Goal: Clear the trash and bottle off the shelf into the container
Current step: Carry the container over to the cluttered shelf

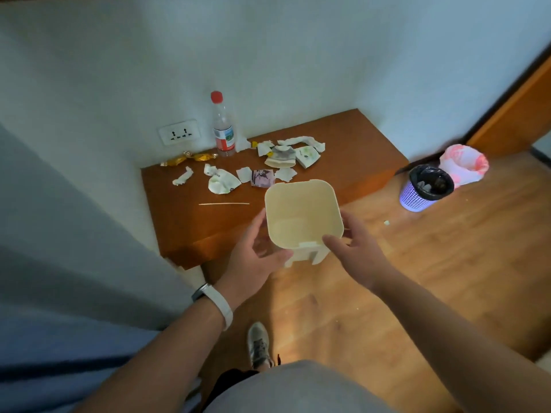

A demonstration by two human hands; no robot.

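Left grip [256,251] and right grip [354,257] clasp the cream container [301,216] from either side, fingers curled round its walls; I see it held mouth-up at the front edge of the shelf [185,228]. Behind it on the shelf lie paper scraps [222,183], gold wrappers [187,158] and a thin stick [223,203]. A red-capped bottle [223,126] stands upright by the wall.
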